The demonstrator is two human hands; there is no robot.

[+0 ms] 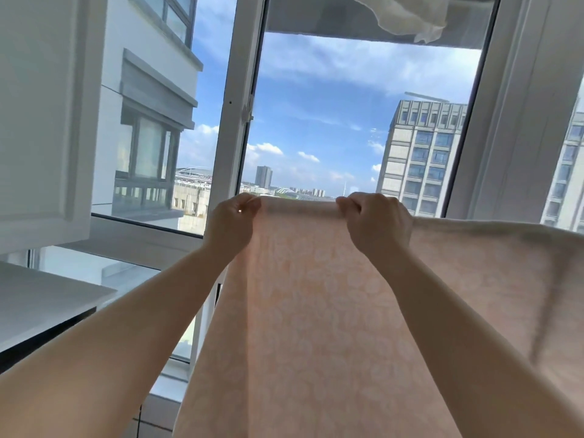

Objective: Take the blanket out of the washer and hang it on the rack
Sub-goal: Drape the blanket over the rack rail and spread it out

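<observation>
A pale peach blanket (316, 311) with a faint white pattern hangs spread in front of me, before the window. My left hand (232, 222) pinches its top edge at the left corner. My right hand (376, 221) grips the same edge a little to the right, fingers curled over the fabric. Between the hands the edge is pulled taut and level. More of the blanket runs off to the right past my right arm. No rack and no washer are in view.
A white-framed window (234, 128) fills the view, with buildings and sky outside. A white cabinet (41, 121) hangs at upper left above a white countertop (47, 298). A white cloth (410, 14) hangs at the top right.
</observation>
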